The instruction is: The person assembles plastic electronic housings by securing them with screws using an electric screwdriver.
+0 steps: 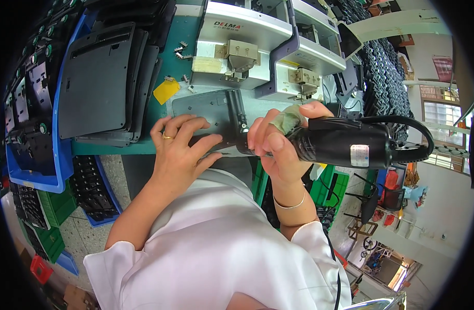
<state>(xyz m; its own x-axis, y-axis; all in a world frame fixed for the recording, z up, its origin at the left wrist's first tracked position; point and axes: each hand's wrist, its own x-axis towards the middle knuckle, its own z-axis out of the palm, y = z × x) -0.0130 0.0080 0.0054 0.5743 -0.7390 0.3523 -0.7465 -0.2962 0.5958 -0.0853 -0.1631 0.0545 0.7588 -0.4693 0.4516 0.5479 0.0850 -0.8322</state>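
A flat dark grey panel (208, 109) lies on the green worktable in front of me, a black strip (237, 111) along its right end. My left hand (177, 144), with a ring on one finger, rests on the panel's near side, its fingers spread. In my right hand (281, 150) is a black electric screwdriver (345, 142), tilted almost level. Its tip end points left toward the strip; my fingers hide the tip, so contact cannot be made out. A pale green wrap (288, 120) sits around the tool under my fingers.
Stacked dark panels (97, 77) stand at left beside a blue crate (38, 180) of black parts. Two metal machines (242, 39) (312, 51) line the table's back. A yellow piece (166, 91) and small metal parts (182, 50) lie near them. The tool's cable (428, 134) loops at right.
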